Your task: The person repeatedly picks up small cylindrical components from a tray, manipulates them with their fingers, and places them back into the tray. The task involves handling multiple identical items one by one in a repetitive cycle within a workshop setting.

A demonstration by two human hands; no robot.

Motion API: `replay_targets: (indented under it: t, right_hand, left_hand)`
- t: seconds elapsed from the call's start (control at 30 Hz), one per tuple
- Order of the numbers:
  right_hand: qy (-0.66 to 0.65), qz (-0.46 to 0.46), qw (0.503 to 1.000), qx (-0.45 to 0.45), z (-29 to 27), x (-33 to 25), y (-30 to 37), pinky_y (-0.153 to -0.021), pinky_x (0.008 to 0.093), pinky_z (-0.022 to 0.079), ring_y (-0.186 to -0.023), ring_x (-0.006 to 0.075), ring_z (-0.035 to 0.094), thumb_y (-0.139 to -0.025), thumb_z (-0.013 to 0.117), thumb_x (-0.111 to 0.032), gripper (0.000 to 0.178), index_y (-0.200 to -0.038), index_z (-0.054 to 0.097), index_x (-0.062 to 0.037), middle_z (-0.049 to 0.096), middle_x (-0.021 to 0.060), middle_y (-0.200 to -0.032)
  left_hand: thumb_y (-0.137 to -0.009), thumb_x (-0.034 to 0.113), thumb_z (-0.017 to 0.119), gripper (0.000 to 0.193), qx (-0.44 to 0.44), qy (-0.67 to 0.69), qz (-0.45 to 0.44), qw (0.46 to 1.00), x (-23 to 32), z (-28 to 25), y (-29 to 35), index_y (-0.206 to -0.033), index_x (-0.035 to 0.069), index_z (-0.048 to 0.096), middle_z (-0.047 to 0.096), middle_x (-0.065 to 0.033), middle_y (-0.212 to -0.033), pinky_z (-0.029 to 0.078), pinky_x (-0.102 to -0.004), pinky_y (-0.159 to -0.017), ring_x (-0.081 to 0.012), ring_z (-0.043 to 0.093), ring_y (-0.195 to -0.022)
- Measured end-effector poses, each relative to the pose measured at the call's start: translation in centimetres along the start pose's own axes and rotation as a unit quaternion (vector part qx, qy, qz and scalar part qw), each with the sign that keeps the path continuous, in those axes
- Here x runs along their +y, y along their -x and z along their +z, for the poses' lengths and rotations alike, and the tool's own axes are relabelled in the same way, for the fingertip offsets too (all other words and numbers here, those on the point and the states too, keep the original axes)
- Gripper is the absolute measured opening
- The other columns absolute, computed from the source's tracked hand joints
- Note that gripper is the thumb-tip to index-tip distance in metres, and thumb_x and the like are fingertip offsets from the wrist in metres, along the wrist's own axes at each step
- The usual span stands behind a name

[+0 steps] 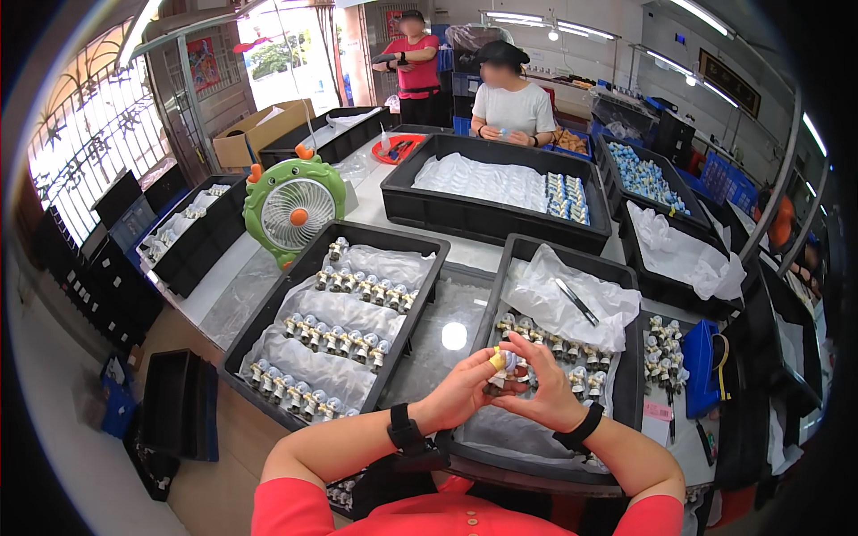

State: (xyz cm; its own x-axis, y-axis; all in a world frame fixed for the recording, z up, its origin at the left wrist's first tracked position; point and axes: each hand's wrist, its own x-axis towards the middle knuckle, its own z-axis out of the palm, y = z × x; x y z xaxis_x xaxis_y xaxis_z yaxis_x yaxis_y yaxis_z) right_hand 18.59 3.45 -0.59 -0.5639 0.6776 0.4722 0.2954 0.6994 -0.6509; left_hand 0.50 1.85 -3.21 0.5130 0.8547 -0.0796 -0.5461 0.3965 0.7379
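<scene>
Both of my hands meet over the right-hand black tray [514, 250], their fingers closed around one small figurine [510, 364]. My left hand [460, 389] grips it from the left, with something yellow at a fingertip, perhaps a finger cover. My right hand [547, 391] holds it from the right, thumb and forefinger curved about it; part of the figurine is hidden by fingers. Beneath and beyond the hands, rows of similar white-and-gold figurines [572, 347] lie on white lining sheet [536, 290]. A pair of tweezers [576, 302] rests on that sheet.
Left of my hands, a black tray [246, 344] holds several figurine rows between white sheets. A green fan [298, 210] stands behind it. More figurines [664, 353] and a blue bin [704, 368] sit at right. Across the table, a person [511, 103] works beside another tray [402, 201].
</scene>
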Motion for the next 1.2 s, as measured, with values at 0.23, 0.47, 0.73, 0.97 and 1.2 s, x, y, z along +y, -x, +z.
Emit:
replay_targets:
  t: [0.23, 0.47, 0.73, 0.97, 1.2]
  right_hand:
    - [0.001, 0.001, 1.000, 0.001, 0.07, -0.01, 0.03, -0.091, 0.0352, 0.044, -0.107, 0.0263, 0.049, -0.064, 0.083, -0.019, 0.090, -0.139, 0.035, -0.0069, 0.054, 0.0106, -0.124]
    - [-0.007, 0.003, 1.000, 0.003, 0.12, 0.03, 0.08, -0.091, 0.0352, 0.044, -0.107, 0.0260, 0.049, -0.064, 0.083, -0.019, 0.090, -0.139, 0.036, -0.0069, 0.055, 0.0109, -0.122]
    - [0.000, 0.002, 1.000, 0.001, 0.12, 0.06, -0.01, -0.093, 0.0362, 0.042, -0.107, 0.0264, 0.049, -0.064, 0.083, -0.019, 0.090, -0.139, 0.036, -0.0048, 0.055, 0.0114, -0.122]
    - [0.001, 0.004, 1.000, -0.001, 0.13, 0.06, 0.12, -0.093, 0.0359, 0.043, -0.109, 0.0269, 0.050, -0.064, 0.083, -0.018, 0.089, -0.139, 0.035, -0.0064, 0.054, 0.0114, -0.124]
    - [0.008, 0.001, 1.000, 0.001, 0.24, -0.05, 0.07, -0.095, 0.0361, 0.042, -0.109, 0.0272, 0.051, -0.064, 0.083, -0.018, 0.090, -0.139, 0.036, -0.0066, 0.054, 0.0115, -0.124]
  left_hand:
    - [-0.098, 0.030, 0.044, 0.038, 0.002, 0.002, -0.005, 1.000, 0.08, 0.07, 0.09, -0.128, 0.008, 0.042, 0.056, -0.0084, -0.117, 0.050, -0.0359, -0.087, -0.0214, 0.060, -0.103]
    - [-0.098, 0.030, 0.045, 0.038, 0.002, 0.001, -0.008, 1.000, 0.01, 0.02, 0.05, -0.129, 0.008, 0.042, 0.056, -0.0077, -0.116, 0.050, -0.0357, -0.086, -0.0207, 0.060, -0.102]
    - [-0.098, 0.032, 0.045, 0.039, 0.004, -0.006, -0.008, 1.000, 0.03, 0.00, 0.11, -0.129, 0.008, 0.041, 0.056, -0.0081, -0.114, 0.050, -0.0356, -0.086, -0.0203, 0.060, -0.101]
    - [-0.097, 0.028, 0.047, 0.037, 0.005, 0.000, -0.016, 1.000, 0.02, 0.02, 0.08, -0.128, 0.009, 0.041, 0.055, -0.0073, -0.118, 0.050, -0.0358, -0.085, -0.0209, 0.060, -0.103]
    - [-0.098, 0.026, 0.046, 0.036, 0.012, -0.011, -0.018, 1.000, 0.00, -0.12, 0.09, -0.129, 0.009, 0.039, 0.055, -0.0073, -0.117, 0.050, -0.0358, -0.084, -0.0203, 0.060, -0.101]
